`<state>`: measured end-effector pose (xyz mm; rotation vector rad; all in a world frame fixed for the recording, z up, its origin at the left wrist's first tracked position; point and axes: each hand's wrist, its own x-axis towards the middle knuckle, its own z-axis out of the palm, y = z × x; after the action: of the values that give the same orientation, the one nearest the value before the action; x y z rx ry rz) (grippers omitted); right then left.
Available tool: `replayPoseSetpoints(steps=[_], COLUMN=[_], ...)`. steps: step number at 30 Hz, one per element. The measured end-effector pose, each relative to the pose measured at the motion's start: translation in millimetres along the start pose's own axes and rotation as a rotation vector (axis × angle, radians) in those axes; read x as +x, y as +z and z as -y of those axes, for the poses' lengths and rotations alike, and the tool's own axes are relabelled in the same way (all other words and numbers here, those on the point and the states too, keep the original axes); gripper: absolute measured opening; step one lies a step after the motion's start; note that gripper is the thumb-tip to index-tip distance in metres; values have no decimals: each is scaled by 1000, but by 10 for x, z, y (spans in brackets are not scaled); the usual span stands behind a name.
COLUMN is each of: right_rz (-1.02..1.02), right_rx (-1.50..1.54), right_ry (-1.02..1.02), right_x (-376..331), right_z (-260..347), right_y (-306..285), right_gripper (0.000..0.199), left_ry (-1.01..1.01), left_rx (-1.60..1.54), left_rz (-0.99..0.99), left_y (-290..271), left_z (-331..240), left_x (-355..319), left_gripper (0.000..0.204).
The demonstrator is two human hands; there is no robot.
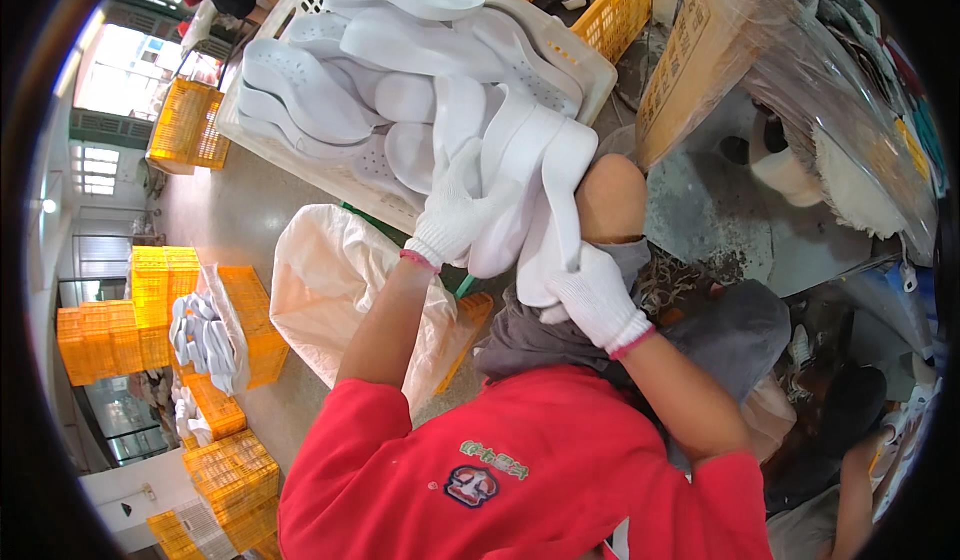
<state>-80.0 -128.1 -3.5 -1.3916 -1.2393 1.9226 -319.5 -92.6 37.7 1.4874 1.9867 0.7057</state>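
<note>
White foam soles (530,185) looked light and bendy as I gripped the bunch by its ends with my left hand (452,222) and right hand (597,300), above the crate (300,165).

- White slatted crate (262,135): heaped with white shoe insoles (400,50), piled above the rim.
- Grey concrete floor (215,225): carries the white crate, a pale woven sack (330,280) lying open, and stacks of yellow mesh crates (150,315).
- One yellow crate (255,325) lined with plastic, holding more white insoles (200,335).
</note>
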Motion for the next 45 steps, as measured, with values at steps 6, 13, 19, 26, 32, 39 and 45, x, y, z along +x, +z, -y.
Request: replayPoseSetpoints(steps=[6, 13, 19, 26, 32, 39, 45], right_rz=[-83, -409, -496, -218, -813, -930, -1353], right_rx=[267, -676, -300, -86, 217, 42, 99], right_ry=[-103, -642, -616, -284, -56, -220, -331], right_x=[-293, -19, 65, -1236, -2438, -2480, -2069], right_z=[241, 612, 715, 407, -82, -326, -60], right_y=[-423, -331, -272, -903, -1393, -1505, -1719], right_gripper=[25, 42, 51, 56, 50, 61, 65], left_ry=[111, 223, 382, -84, 365, -349, -342], left_rx=[142, 567, 415, -380, -481, -1059, -1294], left_rz=[-62, -301, -138, 22, -68, 944, 818], left_y=[93, 410, 523, 363, 878, 3037, 3417], left_z=[34, -271, 304, 505, -601, -2120, -2847], left_x=[-215, -513, -449, -150, -712, -696, -648], left_gripper=[111, 94, 61, 45, 42, 46, 30])
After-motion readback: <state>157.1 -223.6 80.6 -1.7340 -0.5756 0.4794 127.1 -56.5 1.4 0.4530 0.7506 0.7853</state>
